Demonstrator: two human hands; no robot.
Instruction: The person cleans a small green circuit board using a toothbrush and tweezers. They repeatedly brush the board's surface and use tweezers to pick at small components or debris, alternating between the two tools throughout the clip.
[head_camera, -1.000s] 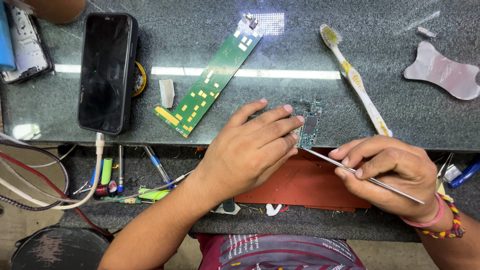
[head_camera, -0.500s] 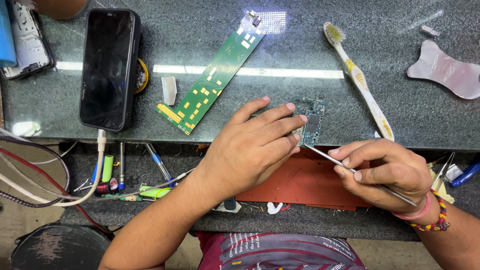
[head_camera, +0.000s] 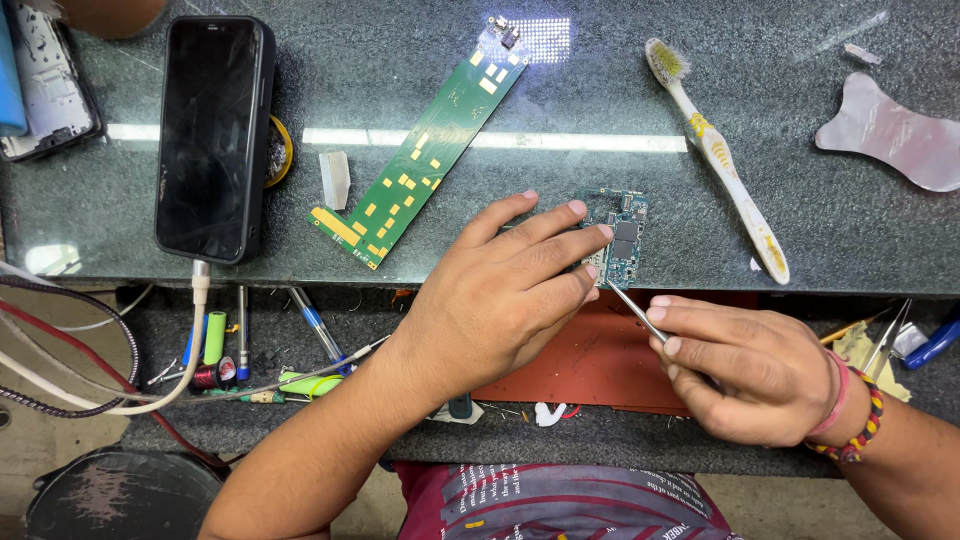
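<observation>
My left hand (head_camera: 500, 295) presses the small blue circuit board (head_camera: 620, 235) flat near the front edge of the dark stone countertop (head_camera: 600, 90), fingers extended and slightly spread. My right hand (head_camera: 750, 370) pinches metal tweezers (head_camera: 632, 308), tips touching the board's lower edge.
</observation>
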